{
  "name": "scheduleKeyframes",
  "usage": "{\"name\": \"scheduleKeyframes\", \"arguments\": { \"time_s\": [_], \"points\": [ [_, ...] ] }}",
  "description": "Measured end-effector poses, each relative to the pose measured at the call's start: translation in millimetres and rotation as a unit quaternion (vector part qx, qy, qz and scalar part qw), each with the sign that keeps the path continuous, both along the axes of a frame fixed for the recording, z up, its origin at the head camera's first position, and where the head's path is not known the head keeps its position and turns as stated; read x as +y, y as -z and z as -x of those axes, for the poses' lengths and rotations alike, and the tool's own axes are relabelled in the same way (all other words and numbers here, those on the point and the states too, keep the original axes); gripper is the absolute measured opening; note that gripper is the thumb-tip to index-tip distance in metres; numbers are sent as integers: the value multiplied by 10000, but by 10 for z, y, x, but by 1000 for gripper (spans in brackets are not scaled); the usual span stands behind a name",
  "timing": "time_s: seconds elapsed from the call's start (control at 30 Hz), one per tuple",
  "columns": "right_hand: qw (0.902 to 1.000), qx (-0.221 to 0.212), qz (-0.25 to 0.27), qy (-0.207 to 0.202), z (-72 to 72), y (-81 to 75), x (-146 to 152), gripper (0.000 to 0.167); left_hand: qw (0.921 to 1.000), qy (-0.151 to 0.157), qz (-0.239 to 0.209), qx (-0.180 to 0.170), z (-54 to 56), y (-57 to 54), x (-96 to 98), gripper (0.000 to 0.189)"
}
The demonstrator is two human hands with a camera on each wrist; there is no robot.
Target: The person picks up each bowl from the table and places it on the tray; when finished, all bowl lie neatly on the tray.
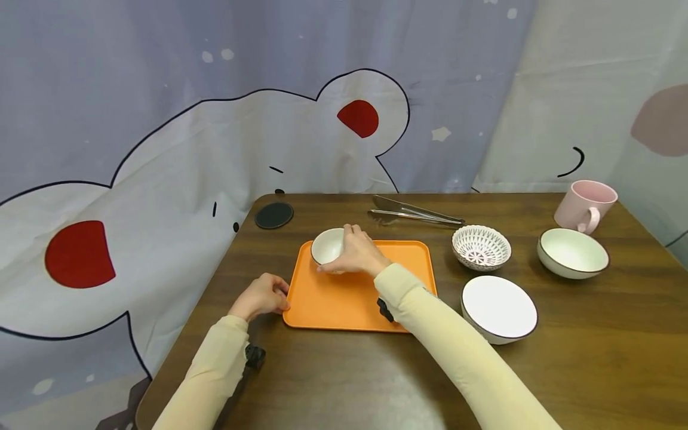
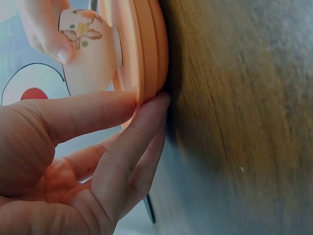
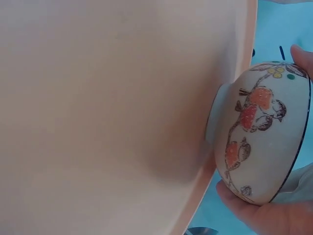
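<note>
An orange tray (image 1: 349, 304) lies on the wooden table. My left hand (image 1: 262, 296) pinches its near left edge; in the left wrist view the thumb and fingers (image 2: 83, 115) meet around the rim. My right hand (image 1: 359, 252) holds a small white bowl (image 1: 326, 246) over the tray's far left corner. Birds and leaves are painted on the bowl's outer wall (image 3: 264, 132), seen in the right wrist view, with the thumb and fingers on opposite sides near the rim. The bowl stands upright, its foot at the tray surface; whether it bears full weight there I cannot tell.
Right of the tray stand a patterned white bowl (image 1: 481, 248), a larger white bowl (image 1: 500, 307) and a pale green bowl (image 1: 573, 254). A pink mug (image 1: 586, 206) is at the far right. Metal tongs (image 1: 416, 212) and a black round coaster (image 1: 274, 215) lie along the back.
</note>
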State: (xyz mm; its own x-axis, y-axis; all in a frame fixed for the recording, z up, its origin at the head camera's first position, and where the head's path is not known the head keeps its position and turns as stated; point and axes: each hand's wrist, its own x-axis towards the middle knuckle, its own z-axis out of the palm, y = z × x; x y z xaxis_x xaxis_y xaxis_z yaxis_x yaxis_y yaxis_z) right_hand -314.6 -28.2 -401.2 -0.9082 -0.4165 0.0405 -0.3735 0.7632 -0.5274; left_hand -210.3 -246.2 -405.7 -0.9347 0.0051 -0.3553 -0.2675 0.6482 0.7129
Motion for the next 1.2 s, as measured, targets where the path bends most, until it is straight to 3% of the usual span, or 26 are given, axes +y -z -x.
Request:
{"name": "scheduleKeyframes", "arguments": {
  "time_s": [0.37, 0.53, 0.87, 1.2],
  "points": [
    [9995, -82, -292, -76, 47, -9, -45, 128, 9999, 10, 158, -63, 9, -25, 27, 30],
    [9999, 64, -103, 120, 23, 6, -25, 134, 9997, 36, 231, -53, -4, -17, 24, 32],
    [9962, 550, 390, 543, -11, -124, 58, 108, 9997, 9, 243, -52, 0, -8, 21, 35],
    [9935, 452, 854, 598, -51, -252, 190, 91, 9996, 56, 239, -101, 6, -10, 6, 36]
  ]
}}
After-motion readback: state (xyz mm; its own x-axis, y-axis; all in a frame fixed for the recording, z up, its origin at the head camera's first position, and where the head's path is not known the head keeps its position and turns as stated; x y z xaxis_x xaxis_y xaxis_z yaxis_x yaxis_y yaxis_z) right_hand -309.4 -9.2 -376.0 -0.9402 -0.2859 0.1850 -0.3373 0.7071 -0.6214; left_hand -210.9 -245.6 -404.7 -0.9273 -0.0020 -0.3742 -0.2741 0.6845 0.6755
